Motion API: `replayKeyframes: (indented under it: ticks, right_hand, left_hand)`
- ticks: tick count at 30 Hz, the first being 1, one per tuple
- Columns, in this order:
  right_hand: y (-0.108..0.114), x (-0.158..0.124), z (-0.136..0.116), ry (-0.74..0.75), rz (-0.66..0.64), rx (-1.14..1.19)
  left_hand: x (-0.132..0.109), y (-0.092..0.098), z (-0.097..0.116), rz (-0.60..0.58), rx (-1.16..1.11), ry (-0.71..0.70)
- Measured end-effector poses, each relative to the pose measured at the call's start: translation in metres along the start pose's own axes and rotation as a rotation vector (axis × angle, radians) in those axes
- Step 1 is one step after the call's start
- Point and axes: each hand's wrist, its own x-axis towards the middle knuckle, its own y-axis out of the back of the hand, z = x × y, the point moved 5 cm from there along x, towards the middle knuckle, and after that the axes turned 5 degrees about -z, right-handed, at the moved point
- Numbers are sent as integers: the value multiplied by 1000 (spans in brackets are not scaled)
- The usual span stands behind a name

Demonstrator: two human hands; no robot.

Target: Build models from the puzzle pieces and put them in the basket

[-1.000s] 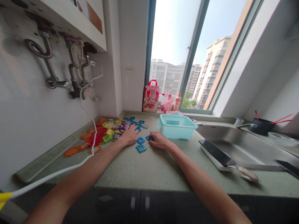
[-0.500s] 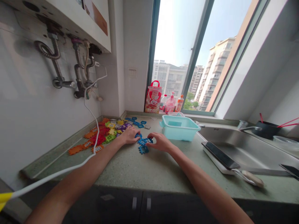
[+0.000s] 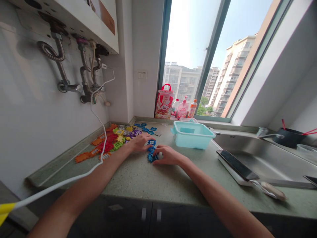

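My left hand pinches a blue interlocking tile with a window pattern, which stands tilted up at its fingertips. Just nearer to me, my right hand has its thumb and fingers closed round a cluster of blue notched tiles on the counter. Fingers partly cover that cluster, so how its tiles join cannot be made out. Beyond my left hand lie more loose blue tiles. To the left spreads a heap of orange, red, green, yellow and purple tiles.
A light blue plastic basin stands right of my hands. Farther right are a phone on a white block and the steel sink. A white cable crosses above my left forearm. Bottles and a bag line the window.
My right hand has moved slightly toward me, onto the nearer blue tiles. A blue window tile now stands raised in my left fingers. The view has shifted a little.
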Motion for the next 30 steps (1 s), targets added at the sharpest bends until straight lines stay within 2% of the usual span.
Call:
replayKeyframes:
  ticks: [6,14,20,23,27,30]
  right_hand:
    - [0,-1,1,-43,-23,12]
    - [6,-5,5,-55,-33,-27]
    - [42,-17,29,-87,231,104]
    - [50,-20,38,-123,360,158]
    - [38,-12,39,-173,429,37]
    - [17,-2,36,-193,314,-47]
  left_hand:
    - [0,-12,4,-93,-213,-37]
    - [4,-22,-7,-41,-198,-3]
    - [4,-24,1,-45,-234,-4]
    - [2,-21,4,-32,-301,25]
    - [0,-14,-8,75,-221,167]
    - [-1,-12,-21,127,-13,280]
